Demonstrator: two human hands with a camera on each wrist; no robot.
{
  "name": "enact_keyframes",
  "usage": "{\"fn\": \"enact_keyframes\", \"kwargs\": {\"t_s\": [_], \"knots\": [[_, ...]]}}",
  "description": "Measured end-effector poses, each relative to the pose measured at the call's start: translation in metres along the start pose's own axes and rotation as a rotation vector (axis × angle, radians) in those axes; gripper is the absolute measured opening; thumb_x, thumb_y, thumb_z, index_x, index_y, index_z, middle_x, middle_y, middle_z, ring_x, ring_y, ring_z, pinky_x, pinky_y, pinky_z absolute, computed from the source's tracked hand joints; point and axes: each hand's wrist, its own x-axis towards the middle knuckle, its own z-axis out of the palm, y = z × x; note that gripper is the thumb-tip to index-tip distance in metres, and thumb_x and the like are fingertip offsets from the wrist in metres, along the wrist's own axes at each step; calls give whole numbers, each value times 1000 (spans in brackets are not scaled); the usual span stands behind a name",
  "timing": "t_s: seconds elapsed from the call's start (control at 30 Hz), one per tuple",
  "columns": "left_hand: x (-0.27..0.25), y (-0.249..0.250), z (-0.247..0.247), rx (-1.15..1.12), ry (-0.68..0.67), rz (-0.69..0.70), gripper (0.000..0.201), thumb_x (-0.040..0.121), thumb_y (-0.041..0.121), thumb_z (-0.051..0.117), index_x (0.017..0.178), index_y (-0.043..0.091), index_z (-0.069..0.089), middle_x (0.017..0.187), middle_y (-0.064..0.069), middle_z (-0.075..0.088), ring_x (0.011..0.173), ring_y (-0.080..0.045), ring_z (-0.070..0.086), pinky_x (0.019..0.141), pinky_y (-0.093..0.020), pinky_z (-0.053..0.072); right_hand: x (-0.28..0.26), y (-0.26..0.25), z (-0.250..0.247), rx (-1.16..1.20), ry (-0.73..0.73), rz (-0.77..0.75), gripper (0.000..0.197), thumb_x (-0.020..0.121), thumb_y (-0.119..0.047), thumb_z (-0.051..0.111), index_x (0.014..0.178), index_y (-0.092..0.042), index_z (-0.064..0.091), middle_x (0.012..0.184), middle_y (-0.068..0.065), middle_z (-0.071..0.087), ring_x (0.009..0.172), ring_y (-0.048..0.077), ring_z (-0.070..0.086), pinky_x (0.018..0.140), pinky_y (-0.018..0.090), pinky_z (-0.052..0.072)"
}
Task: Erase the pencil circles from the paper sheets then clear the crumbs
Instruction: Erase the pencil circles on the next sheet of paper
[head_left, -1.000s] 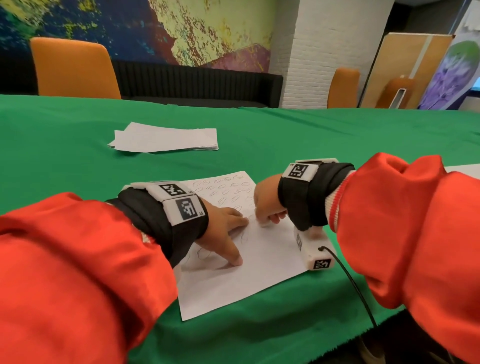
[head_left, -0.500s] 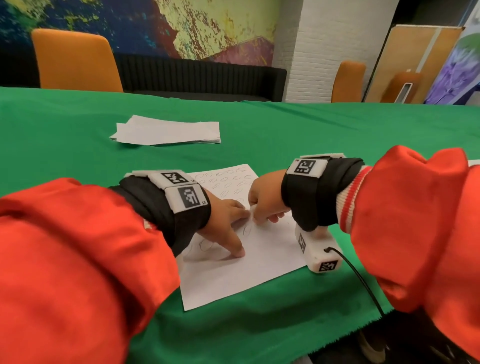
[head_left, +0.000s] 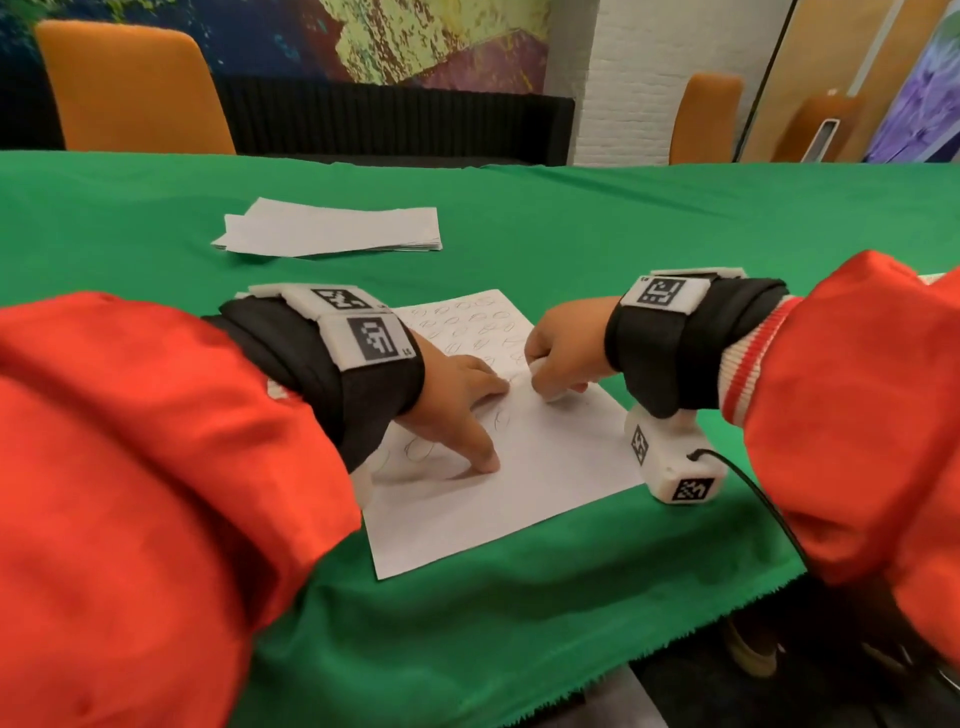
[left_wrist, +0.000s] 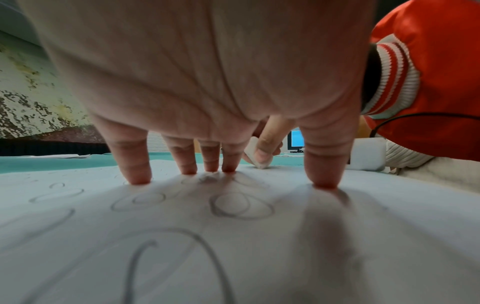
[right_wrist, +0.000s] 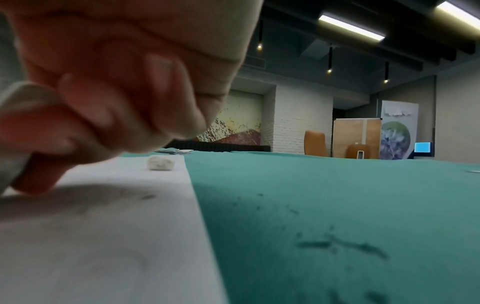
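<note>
Green tablecloth (head_left: 597, 249) bears paper sheet (head_left: 519, 467); right hand (head_left: 561, 353) pinches eraser (left_wrist: 255, 154).

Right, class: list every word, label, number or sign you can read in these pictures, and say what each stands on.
Nothing reads clearly.
Left wrist band: black-and-white code squares; a tiny mark at one corner, too small to read.
Right wrist band: code squares; the tiny corner mark is also unreadable.
Paper sheet: only pencil circles, no writing.
Eraser: no print visible.
</note>
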Motion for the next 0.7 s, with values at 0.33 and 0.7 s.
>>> {"fn": "enact_keyframes", "kwargs": {"t_s": [0.33, 0.7], "knots": [[1, -1, 3, -10, 21, -3, 83, 89, 51, 53, 152, 24, 6, 158, 7, 7, 144, -13, 13, 115, -33, 14, -2, 1, 4, -80, 65, -88, 18, 85, -20, 50, 67, -19, 51, 63, -5, 53, 56, 10, 45, 52, 21, 34], [-4, -1, -1, -23, 34, -39, 82, 86, 55, 55, 151, 30, 11, 156, 12, 10, 142, -12, 20, 112, -33, 20, -2, 7, 1, -114, 56, -174, 8, 83, -19, 50, 79, -21, 57, 73, -4, 60, 63, 12, 50, 54, 23, 35]]}}
